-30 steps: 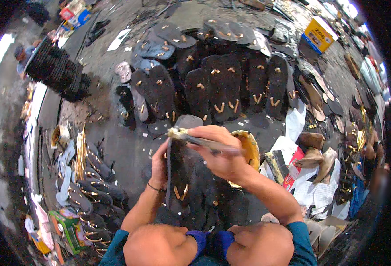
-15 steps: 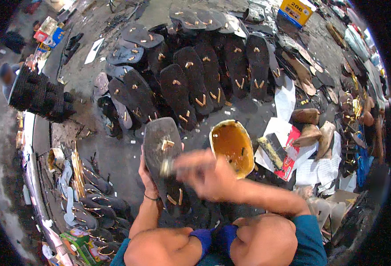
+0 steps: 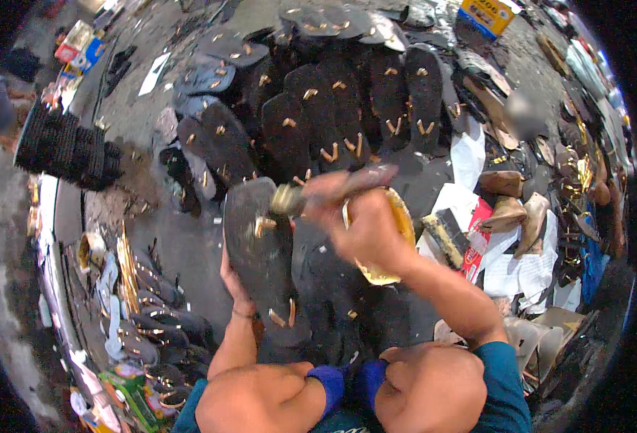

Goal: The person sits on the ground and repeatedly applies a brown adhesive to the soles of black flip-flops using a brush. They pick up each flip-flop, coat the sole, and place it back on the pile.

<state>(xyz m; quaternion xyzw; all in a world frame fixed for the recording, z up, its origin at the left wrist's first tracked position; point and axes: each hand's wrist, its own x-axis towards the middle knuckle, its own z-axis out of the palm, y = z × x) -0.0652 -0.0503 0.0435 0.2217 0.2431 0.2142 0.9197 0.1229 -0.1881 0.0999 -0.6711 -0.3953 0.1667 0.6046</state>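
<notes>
My left hand [image 3: 233,278] grips a dark sandal sole [image 3: 250,249] from its left side and underneath, so most of the fingers are hidden. Tan strap ends poke out of the sole near its toe and heel. In my right hand [image 3: 365,227], blurred by motion, is a brush [image 3: 287,200] with pale bristles and a dark handle. Those bristles are at the sole's upper right edge; whether they touch it I cannot tell. Behind my right hand, a bowl with a pale, crusted rim [image 3: 407,224] is partly covered; amber glue-like stuff shows inside.
Rows of dark soles [image 3: 326,108] with tan strap ends lie beyond my hands. To the right are shoe lasts [image 3: 506,214], papers [image 3: 510,285] and a yellowed block [image 3: 445,237]. Sandals [image 3: 167,328] and thin sticks [image 3: 128,270] lie at left.
My right hand has moved the brush up, from the sole's middle to its upper right edge. The sole has shifted slightly left and up in my left hand.
</notes>
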